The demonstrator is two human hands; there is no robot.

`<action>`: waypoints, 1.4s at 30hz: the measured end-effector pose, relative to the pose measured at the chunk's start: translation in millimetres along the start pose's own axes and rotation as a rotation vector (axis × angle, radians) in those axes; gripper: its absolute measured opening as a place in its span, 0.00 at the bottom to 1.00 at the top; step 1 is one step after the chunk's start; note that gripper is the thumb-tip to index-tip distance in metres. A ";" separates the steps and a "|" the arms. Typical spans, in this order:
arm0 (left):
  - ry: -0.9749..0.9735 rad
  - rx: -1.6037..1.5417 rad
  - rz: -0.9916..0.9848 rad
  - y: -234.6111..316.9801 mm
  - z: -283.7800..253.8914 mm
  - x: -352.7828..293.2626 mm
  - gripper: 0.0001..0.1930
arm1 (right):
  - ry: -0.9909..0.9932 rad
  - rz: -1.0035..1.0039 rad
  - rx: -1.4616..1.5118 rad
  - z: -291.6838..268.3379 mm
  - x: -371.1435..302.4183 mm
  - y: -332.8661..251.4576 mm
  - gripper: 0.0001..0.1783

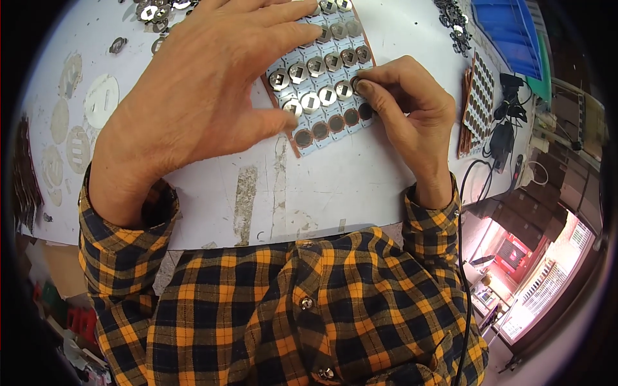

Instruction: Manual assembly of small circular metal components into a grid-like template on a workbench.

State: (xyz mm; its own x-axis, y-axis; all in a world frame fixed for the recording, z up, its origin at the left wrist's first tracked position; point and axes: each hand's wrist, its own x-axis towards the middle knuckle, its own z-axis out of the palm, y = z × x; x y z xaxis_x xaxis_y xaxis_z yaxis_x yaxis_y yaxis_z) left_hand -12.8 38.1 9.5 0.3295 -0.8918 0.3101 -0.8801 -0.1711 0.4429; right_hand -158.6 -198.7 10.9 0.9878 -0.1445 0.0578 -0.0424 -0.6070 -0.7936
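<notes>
The white table (347, 193) carries the work; the board described below is the reference for all positions. A person in a checked shirt (302, 309) sits close against the table on the board's near side, sleeves fastened at the wrists.

The left hand (199, 96) comes in from the board's left, back upward, fingers reaching across its far left part and thumb pointing inward at its left edge. Thumb and fingers stand wide apart. The hand covers part of the board's left side; its own upper outline is cut off by the limit of view, and whether the palm bears on anything cannot be told.

The light blue board (317, 83) lies on the table, slightly skewed, between the two hands; its far end is cut off.

The right hand (415, 103) is at the board's right edge, wrist bent inward, thumb and forefinger pinched narrow. The remaining fingers are curled and largely hidden.

A blue bin (508, 32), partly cut off, lies beyond the board to the right; a stack of panels (479, 106) is nearer, well apart from it. Silver pieces (327, 96) stand in rows on the board; dark discs (336, 123) fill its nearest row. Between the right fingertips is a round metal piece (356, 84), at the board's right edge, mostly covered.
</notes>
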 end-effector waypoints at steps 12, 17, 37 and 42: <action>-0.044 -0.005 -0.071 7.5 -10.6 4.2 0.47 | -0.083 0.032 0.132 -17.3 14.5 -3.9 0.09; -0.083 -0.010 -0.071 14.8 -14.0 6.6 0.47 | 0.494 -0.063 -0.720 -96.2 69.0 58.1 0.16; -0.090 -0.012 -0.074 12.9 -17.4 7.7 0.45 | 0.517 -0.087 -0.102 -61.8 41.0 43.8 0.12; -0.090 -0.023 -0.063 12.0 -15.5 5.3 0.45 | 0.486 -0.135 -0.044 -52.2 43.9 42.7 0.09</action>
State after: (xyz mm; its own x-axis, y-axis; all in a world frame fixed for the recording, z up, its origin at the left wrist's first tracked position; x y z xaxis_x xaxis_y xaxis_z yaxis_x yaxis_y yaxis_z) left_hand -16.2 37.8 29.6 0.3510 -0.9137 0.2049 -0.8500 -0.2191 0.4790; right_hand -124.8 -271.8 11.1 0.8015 -0.4033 0.4415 0.0641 -0.6760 -0.7341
